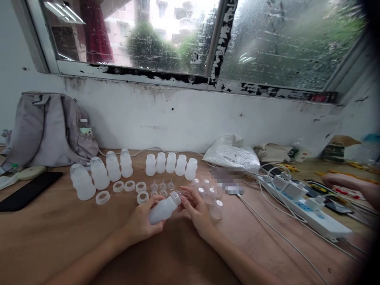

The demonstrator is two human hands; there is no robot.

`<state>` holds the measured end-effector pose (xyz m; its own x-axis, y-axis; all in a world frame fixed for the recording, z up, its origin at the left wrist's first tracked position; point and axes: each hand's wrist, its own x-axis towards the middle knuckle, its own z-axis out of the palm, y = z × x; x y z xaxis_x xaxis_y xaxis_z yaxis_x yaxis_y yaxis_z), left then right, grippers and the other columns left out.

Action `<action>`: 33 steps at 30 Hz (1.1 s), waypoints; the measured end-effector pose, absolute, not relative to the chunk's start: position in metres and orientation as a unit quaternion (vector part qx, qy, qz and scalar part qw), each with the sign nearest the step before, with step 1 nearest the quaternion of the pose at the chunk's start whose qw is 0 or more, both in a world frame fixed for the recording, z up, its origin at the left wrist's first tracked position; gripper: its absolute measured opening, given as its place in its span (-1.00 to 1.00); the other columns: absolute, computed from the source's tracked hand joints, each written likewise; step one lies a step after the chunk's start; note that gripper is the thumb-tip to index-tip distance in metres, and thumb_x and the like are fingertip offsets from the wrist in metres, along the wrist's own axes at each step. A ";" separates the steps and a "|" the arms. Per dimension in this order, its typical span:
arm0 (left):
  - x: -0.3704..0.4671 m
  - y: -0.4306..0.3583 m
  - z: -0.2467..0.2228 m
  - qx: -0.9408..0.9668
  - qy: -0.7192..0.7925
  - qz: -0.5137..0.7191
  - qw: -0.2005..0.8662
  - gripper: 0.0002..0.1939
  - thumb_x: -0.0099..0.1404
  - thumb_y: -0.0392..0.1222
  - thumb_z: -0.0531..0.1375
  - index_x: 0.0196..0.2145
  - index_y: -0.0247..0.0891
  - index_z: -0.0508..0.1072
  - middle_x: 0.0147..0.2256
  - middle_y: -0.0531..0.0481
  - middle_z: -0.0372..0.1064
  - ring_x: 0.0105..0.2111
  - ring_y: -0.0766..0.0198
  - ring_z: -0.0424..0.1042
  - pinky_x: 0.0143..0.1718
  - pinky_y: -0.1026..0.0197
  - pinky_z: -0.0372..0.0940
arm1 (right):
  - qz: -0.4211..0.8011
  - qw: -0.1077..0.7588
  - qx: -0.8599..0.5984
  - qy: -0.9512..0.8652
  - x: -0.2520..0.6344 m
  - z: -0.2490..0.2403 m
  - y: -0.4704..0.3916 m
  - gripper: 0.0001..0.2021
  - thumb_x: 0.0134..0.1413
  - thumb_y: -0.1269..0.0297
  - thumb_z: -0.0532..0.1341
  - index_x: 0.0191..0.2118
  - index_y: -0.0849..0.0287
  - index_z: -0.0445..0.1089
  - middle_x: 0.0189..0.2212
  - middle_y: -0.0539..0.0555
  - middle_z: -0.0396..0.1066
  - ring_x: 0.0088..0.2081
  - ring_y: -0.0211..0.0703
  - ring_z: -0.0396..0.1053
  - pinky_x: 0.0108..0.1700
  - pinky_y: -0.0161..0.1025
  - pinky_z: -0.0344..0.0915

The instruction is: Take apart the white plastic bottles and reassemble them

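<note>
My left hand (pixel 144 219) is wrapped round a frosted white baby bottle (pixel 162 211), tilted with its threaded neck up to the right. At that neck, the fingers of my right hand (pixel 194 208) pinch a small clear piece, probably a nipple, mostly hidden by the fingers. Just beyond my hands stand several clear nipples (pixel 162 185). White collar rings (pixel 103 197) lie to their left. Clear caps (pixel 215 212) with white dots sit beside my right hand. Farther back is a row of open bottles (pixel 170 163); at left stand several capped bottles (pixel 99 174).
A black phone (pixel 29 192) and a grey backpack (pixel 53 126) occupy the left side. On the right are a plastic bag (pixel 233 152), a power strip (pixel 311 213) with chargers, and loose cables. Another person's hand (pixel 341 181) reaches in at far right. The wall and window rise behind.
</note>
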<state>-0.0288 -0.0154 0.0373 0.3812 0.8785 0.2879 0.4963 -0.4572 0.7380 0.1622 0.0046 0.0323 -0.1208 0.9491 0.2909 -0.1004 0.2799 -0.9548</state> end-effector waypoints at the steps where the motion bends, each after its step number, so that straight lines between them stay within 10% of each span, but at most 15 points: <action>1: -0.029 -0.015 0.038 0.783 0.440 0.342 0.276 -0.49 -0.02 -0.28 0.15 -0.06 -0.13 0.20 -0.21 0.05 0.34 -0.25 0.24 0.35 -0.22 0.22 0.25 | 0.473 0.545 -0.366 -0.587 0.163 0.033 0.004 -0.74 -0.01 0.18 0.16 -0.17 0.11 0.25 -0.34 0.04 0.38 -0.40 -0.22 0.34 -0.40 -0.27 0.31; 33: -0.038 0.000 0.041 0.648 0.363 0.356 0.567 -0.51 -0.06 -0.14 0.20 -0.12 -0.29 0.39 -0.23 -0.01 0.40 -0.22 0.13 0.31 -0.20 0.20 0.17 | 0.483 0.448 -0.385 -0.647 0.182 0.058 0.011 -0.83 -0.11 0.20 0.23 -0.38 0.17 0.44 -0.54 0.00 0.35 -0.51 -0.27 0.28 -0.44 -0.28 0.24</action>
<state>-0.0383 -0.0001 0.0414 0.4835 0.8739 0.0500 0.0670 -0.0939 0.9933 0.1816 0.0109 0.0584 -0.3033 0.9301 0.2072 0.0647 0.2370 -0.9694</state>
